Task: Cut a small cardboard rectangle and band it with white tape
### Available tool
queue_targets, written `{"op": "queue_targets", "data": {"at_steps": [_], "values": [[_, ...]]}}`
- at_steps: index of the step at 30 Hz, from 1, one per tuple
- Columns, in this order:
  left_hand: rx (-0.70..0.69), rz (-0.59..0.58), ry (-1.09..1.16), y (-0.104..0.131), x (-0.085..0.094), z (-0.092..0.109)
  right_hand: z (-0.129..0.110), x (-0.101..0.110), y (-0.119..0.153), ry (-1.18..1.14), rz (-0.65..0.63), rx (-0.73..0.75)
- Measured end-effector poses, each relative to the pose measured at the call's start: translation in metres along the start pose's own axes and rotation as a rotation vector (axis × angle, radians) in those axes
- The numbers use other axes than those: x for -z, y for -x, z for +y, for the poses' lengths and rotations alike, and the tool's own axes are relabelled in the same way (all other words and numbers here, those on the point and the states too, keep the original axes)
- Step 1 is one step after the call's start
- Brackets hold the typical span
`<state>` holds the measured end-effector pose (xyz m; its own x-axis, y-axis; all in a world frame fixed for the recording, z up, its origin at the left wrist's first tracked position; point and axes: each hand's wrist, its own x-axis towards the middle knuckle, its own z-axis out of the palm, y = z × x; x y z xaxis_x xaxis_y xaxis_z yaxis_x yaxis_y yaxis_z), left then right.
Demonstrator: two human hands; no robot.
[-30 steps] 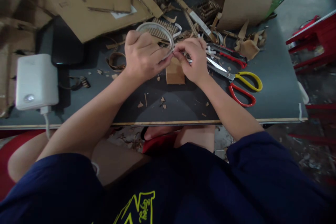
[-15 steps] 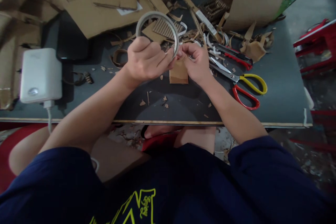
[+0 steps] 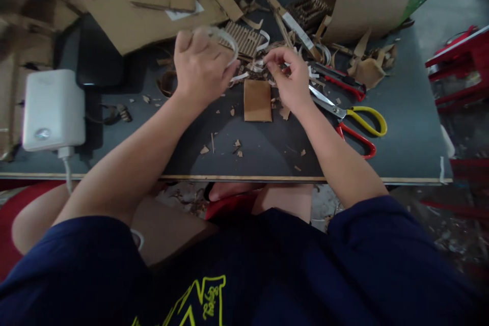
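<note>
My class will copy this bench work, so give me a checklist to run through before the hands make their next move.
1. Pale ring held in the left hand: ok, raised above the table.
2. Right hand holding something at its fingertips: cannot tell, too small and blurred.
3. Small cardboard square lying flat, uncovered by either hand: ok.
4. Scissors fully in view: not ok, the right forearm partly hides the red handle.
5. Table around the square free of scraps: not ok, bits lie in front of it and beside it.
6. Red-edged cutter blade drawn in: cannot tell.
</note>
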<state>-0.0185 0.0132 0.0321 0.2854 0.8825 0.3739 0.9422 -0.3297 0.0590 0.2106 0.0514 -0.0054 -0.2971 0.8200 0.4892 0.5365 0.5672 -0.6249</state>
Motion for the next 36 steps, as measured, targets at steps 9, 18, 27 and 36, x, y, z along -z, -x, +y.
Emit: {"op": "queue_targets", "data": {"at_steps": [9,18,27,36], "values": [[-0.097,-0.009,0.174,-0.003,-0.003,-0.005,0.001,0.006,0.0,-0.215,-0.065,-0.047],[-0.392,-0.242,0.41,0.003,-0.024,-0.002,0.031,-0.005,-0.005,-0.13,0.054,-0.029],[-0.438,-0.282,0.401,0.003,-0.017,-0.003,0.041,-0.02,0.003,-0.205,-0.065,-0.046],[-0.375,-0.279,0.376,0.003,-0.018,-0.006,0.036,-0.009,0.004,-0.132,-0.037,-0.011]]}}
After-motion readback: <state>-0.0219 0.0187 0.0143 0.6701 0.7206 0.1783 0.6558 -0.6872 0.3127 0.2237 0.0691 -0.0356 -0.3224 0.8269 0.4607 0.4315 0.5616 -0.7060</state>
